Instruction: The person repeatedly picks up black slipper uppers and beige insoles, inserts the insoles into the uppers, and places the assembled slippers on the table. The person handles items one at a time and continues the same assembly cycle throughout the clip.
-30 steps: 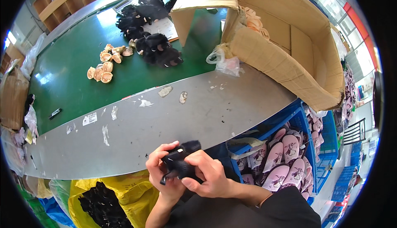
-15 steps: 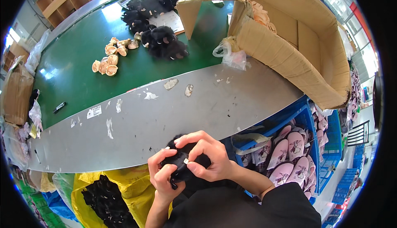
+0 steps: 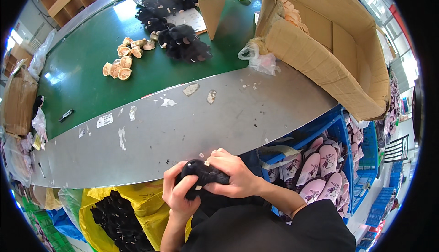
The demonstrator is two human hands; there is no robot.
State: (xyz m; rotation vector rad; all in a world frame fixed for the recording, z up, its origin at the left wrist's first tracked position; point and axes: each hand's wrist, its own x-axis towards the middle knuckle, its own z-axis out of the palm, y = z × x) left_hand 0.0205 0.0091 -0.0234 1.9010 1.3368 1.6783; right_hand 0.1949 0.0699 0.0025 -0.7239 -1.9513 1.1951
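Observation:
Near the table's front edge, both of my hands close round a small black plush piece (image 3: 211,175). My left hand (image 3: 177,198) grips its left end, where a rounded, shiny black part shows. With thumb and fingers, my right hand (image 3: 240,177) pinches the other end. Two small pale bits stand out on the plush, one at its upper edge and one lower by my left fingers. What lies under my fingers is hidden.
Black plush pieces (image 3: 176,39) heap up on the green table (image 3: 91,101), beside beige cup-shaped pieces (image 3: 124,63). An open cardboard box (image 3: 320,64) stands right. Below are a yellow bag (image 3: 157,206) of black pieces and a blue crate (image 3: 340,133) with pink slippers (image 3: 311,167).
The black plush piece has been turned in my hands, so its shiny rounded end now shows at the left. My right hand has shifted slightly and its raised fingers have folded down onto the plush.

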